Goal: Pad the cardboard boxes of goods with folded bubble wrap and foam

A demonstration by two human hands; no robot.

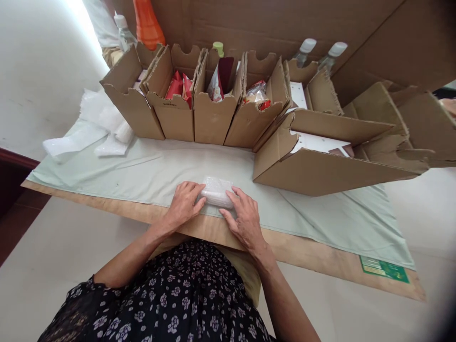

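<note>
Both hands press on a small bubble-wrapped bundle (215,192) that lies on a pale green cloth (149,171) near the front edge of a board (302,259). The left hand (184,204) lies flat at the bundle's 8 o'clock side, fingers together and stretched over its left end, fingertips touching the wrap. The right hand (245,219) sits at its 4 o'clock side, fingers slightly spread, their tips resting on the bundle's right edge; neither hand closes around it. At 12 o'clock from the bundle, along the far edge of the cloth, stands a row of open cardboard bins (210,109): one holds red packets (179,86), the next a dark red pouch (221,78), the next a clear bag of snacks (256,93). At 2 o'clock a larger cardboard tray (313,171) lies tilted, with white sheets inside. At 10 o'clock a heap of bubble wrap (103,123) rests on the cloth. Behind the bins, clear bottles (333,53) with white caps and an orange bottle (147,21) stand against a cardboard wall. At 4 o'clock, at the board's corner, is a green label (384,269).
</note>
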